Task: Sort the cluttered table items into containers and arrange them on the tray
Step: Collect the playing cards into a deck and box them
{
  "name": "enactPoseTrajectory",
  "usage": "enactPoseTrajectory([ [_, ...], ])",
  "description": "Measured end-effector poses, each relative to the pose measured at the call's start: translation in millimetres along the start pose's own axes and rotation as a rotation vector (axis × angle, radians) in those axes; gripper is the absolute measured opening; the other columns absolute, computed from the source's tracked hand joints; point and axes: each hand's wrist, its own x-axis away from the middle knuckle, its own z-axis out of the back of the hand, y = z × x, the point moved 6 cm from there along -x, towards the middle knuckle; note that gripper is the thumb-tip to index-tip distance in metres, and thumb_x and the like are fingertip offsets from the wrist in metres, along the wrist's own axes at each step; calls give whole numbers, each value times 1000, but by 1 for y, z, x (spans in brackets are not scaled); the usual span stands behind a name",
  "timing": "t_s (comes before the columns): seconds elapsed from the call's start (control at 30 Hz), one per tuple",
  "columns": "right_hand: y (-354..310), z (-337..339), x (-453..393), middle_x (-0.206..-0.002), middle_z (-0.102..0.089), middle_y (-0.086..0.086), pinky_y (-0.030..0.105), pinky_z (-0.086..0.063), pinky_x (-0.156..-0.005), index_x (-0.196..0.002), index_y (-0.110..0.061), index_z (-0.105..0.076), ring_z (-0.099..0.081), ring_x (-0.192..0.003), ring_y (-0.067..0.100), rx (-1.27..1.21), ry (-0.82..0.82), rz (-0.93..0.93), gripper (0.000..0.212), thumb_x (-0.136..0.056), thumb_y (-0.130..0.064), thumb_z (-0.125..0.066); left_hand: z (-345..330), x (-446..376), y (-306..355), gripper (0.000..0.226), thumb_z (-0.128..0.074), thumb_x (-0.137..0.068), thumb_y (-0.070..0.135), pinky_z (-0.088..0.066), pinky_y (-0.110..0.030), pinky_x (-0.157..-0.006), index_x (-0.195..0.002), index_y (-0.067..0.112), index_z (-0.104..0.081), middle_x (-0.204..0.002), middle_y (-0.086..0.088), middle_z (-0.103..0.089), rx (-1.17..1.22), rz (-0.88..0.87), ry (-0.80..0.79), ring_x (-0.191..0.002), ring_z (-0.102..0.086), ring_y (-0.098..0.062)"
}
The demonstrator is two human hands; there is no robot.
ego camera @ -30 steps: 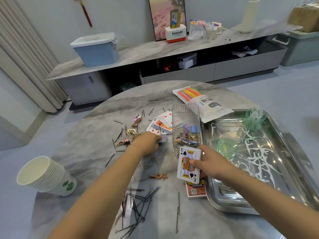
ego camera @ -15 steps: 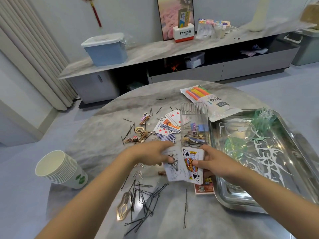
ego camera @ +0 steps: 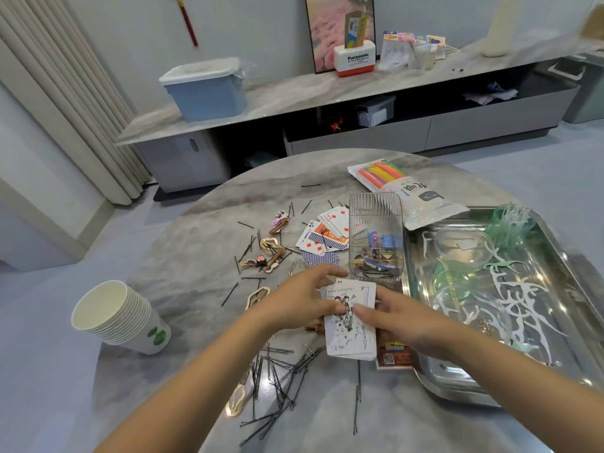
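Right now, from the head view, both hands meet over the near middle of the round marble table [ego camera: 202, 250], holding one stack of playing cards [ego camera: 351, 325] with a joker on top. The left hand [ego camera: 300, 302] has its fingers curled over the stack's left edge, so its grip is closed on the cards; the right hand [ego camera: 402, 322] pinches the right edge with thumb and fingers, also gripping the stack. Just far of the hands, loose cards [ego camera: 323, 237] lie spread face up and face down. Touching them on the right stands a clear ribbed box [ego camera: 376, 210] with binder clips and hair clips inside. Black bobby pins [ego camera: 277, 377] are scattered near the left forearm and around the far-left part of the table, mixed with gold hair clips [ego camera: 271, 246]. A steel tray [ego camera: 555, 256] sits on the right, carrying clear round lids and pale green cut-outs. A bag of coloured sticks [ego camera: 405, 191] lies far of the tray. A stack of paper cups [ego camera: 121, 318] lies tipped at the left edge
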Motion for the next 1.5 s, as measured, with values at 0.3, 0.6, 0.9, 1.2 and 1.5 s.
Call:
enactPoseTrajectory([
  [0.3, -9, 30, -7, -108, -66, -8, 32, -54, -81, -126, -25, -47, -65, -94, 10, 173, 334, 21, 39, -90, -23, -61, 45, -47, -19, 24, -51, -96, 25, -52, -32, -83, -111, 11, -64, -106, -3, -67, -147, 120, 327, -91, -63, -15],
  [0.6, -8, 45, -10, -105, -67, -13, 31, -53, -83, -123, -28, -49, -65, -93, 6, 200, 370, 29, 38, -88, -27, -63, 63, -130, -59, 60, -72, -76, 47, -46, -44, -94, -120, 11, -54, -122, -9, -57, -440, 358, 495, -113, -52, -29],
  [0.9, -7, 43, -11, -104, -66, -12, 36, -53, -87, -117, -29, -49, -64, -94, 9, 220, 357, 10, 31, -88, -26, -63, 81, -102, -61, 22, -71, -84, 31, -42, -28, -71, -91, 11, -64, -91, -3, -65, -202, 391, 555, -79, -58, -17],
  [1.2, -9, 30, -4, -93, -63, -17, 28, -52, -78, -113, -33, -47, -63, -87, 6, 198, 344, -7, 27, -90, -27, -60, 81, -30, -66, 17, -48, -98, 21, -42, -28, -64, -96, 9, -60, -100, -15, -65, 254, 375, 487, -79, -58, -24],
  [1.5, -6, 24, -4, -98, -67, -11, 36, -54, -85, -114, -31, -50, -66, -88, 10, 68, 322, 0, 25, -90, -30, -58, -7, 4, -31, 23, -49, -98, 23, -50, -39, -92, -118, 15, -54, -113, -2, -67, 442, 290, 167, -102, -62, -19],
])
